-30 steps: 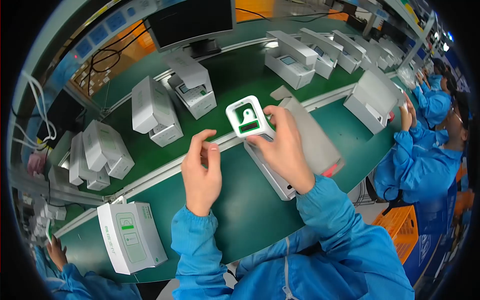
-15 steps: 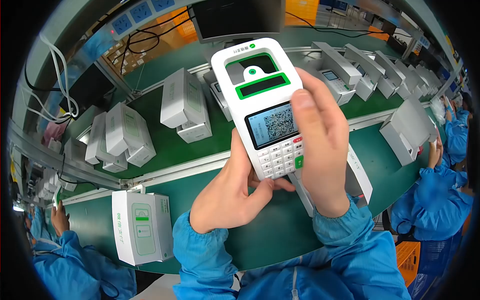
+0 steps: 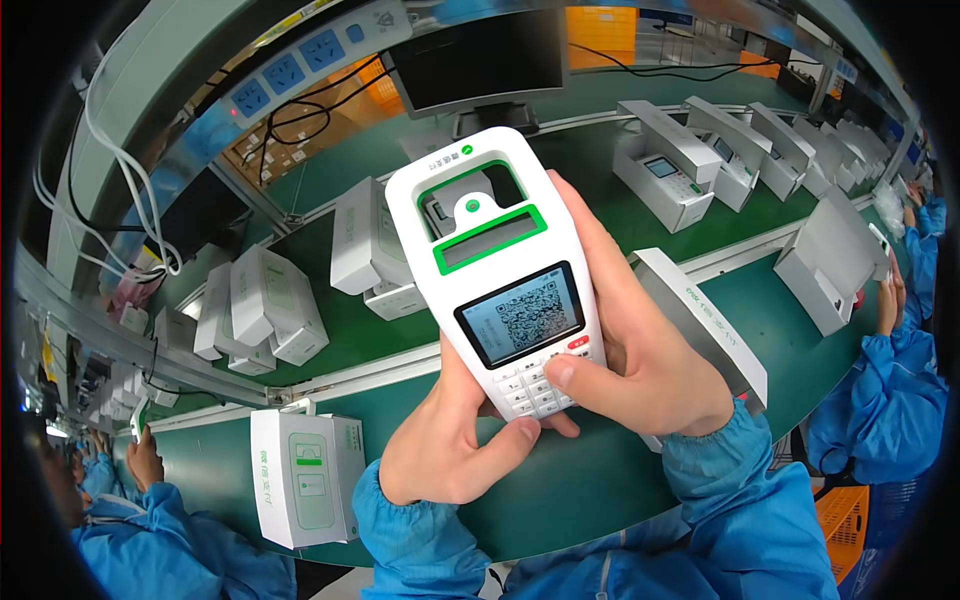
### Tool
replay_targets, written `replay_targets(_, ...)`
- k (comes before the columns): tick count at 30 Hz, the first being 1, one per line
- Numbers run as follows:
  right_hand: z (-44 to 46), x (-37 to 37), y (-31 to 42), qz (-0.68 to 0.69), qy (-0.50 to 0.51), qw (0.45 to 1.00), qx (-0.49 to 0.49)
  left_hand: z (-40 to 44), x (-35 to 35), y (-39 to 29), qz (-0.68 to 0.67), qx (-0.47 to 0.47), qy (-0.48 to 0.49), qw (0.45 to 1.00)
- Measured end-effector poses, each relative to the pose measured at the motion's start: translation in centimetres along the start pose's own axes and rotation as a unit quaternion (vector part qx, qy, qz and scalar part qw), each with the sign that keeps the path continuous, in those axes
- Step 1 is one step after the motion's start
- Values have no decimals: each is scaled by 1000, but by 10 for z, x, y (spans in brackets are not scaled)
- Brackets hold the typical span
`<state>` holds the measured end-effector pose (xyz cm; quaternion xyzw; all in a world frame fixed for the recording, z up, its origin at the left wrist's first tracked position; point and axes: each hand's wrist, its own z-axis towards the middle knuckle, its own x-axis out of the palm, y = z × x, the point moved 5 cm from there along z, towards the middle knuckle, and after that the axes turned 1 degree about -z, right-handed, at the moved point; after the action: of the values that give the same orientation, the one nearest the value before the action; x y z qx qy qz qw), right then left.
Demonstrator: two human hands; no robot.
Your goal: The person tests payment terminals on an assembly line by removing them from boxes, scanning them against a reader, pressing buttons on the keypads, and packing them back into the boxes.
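Keypad terminal (image 3: 500, 272) is hanging above the bench (image 3: 560, 490) in the middle of my feed, tilting its face toward the head camera. Its screen (image 3: 520, 315) is displaying a QR code, and a green-framed slot (image 3: 490, 240) is sitting just above that. I am seeing the grip of both hands clamping on the terminal: the left hand (image 3: 440, 445) is supporting the lower end, its thumb lying by the bottom of the keypad (image 3: 530, 388), while the right hand (image 3: 650, 355) is wrapping the opposite edge, its thumb reaching over the keys. Whether that thumb is pressing one, I am not managing to tell.

Past the right hand, a lettered box (image 3: 725, 335) is showing, partly hidden from me. Beside the left sleeve (image 3: 410, 530), a printed box (image 3: 310, 470) is standing on the bench. Farther back, I am making out white boxes (image 3: 360, 240) and, beyond them, a dark monitor (image 3: 475, 65). Open boxes (image 3: 670, 175) are running in a row toward the right, the nearest ones holding similar terminals. At both edges, co-workers in blue sleeves are working: one's hand (image 3: 145, 460) is appearing at left, another's hand (image 3: 890, 300) at right.
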<state>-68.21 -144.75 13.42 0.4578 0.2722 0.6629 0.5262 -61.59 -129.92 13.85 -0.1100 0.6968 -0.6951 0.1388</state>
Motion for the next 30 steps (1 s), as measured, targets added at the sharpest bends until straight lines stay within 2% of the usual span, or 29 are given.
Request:
replay_targets(4,-4,-1,-1,3,22,1000,16,1,3,-3,15,9,14,1000)
replay_targets(10,-3,-1,-1,-9,10,999,-42,2,8,-2,28,19,-25,999)
replay_targets(13,-4,-5,-3,-40,6,996,-79,2,5,2,102,43,-11,994)
replay_targets(16,-6,-5,1,-15,3,998,-69,2,11,2,58,-13,-44,997)
replay_targets(21,-6,-10,5,-26,-6,995,-94,9,15,2,75,-7,-23,997)
replay_targets(26,-9,-11,0,-16,-14,997,-75,9,16,8,65,-5,-16,998)
replay_targets(30,-14,-5,8,50,-23,998,-32,4,20,7,46,-56,-28,997)
